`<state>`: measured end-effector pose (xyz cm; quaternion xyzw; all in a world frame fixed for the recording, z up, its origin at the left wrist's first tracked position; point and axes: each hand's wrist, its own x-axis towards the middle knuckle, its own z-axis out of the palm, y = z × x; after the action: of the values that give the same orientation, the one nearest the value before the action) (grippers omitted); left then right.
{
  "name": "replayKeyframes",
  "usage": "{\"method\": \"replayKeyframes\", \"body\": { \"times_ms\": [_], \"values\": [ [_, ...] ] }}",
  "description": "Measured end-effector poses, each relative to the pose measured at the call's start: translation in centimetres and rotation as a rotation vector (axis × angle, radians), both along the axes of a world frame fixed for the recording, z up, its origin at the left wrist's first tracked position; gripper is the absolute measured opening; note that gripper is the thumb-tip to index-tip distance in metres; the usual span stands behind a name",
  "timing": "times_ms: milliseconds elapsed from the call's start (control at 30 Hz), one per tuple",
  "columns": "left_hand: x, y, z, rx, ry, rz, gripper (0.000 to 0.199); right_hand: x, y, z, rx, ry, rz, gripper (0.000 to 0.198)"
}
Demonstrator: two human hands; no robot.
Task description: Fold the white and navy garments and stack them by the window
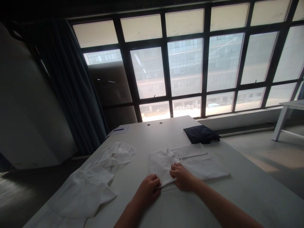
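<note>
A white shirt (pixel 199 166) lies partly folded on the white table, its long side running left to right. My left hand (pixel 151 186) is closed on the near edge of the cloth, towards its left end. Just to the right, my right hand (pixel 181 177) has its fingers curled on the bunched fabric near the middle of the shirt. Both thumbs and some fingertips are hidden by the hands and cloth.
Loose white garments (pixel 85 190) lie crumpled along the left side of the table (pixel 140 139). A folded dark garment (pixel 201 133) rests at the right edge. Paper with a blue pen (pixel 118 129) sits at the far left corner. Windows and a dark curtain (pixel 71 85) stand beyond.
</note>
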<state>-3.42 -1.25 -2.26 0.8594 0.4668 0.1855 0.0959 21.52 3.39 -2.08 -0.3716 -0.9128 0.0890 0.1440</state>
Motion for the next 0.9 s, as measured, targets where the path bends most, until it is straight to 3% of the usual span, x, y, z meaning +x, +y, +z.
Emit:
{"method": "replayKeyframes", "body": {
  "times_ms": [133,400,667,800,900],
  "values": [
    [-0.1,0.0,0.0,-0.023,-0.007,-0.009,0.018,0.5,0.1,0.2,-0.012,0.07,0.04,0.031],
    [-0.1,0.4,-0.5,-0.026,0.002,-0.008,0.018,0.8,1.4,-1.5,-0.032,0.243,0.054,0.029],
    [0.5,-0.3,0.4,0.048,0.031,-0.047,0.017,0.9,2.3,-2.5,-0.09,0.38,0.085,0.02],
    [2.2,-0.7,0.2,0.118,0.011,-0.123,0.023,0.6,1.9,-2.5,-0.057,0.407,0.045,0.019],
    [3.1,-0.5,-0.7,0.102,-0.02,-0.172,0.026,0.6,2.1,-2.6,0.032,0.491,-0.102,0.021]
  ]
}}
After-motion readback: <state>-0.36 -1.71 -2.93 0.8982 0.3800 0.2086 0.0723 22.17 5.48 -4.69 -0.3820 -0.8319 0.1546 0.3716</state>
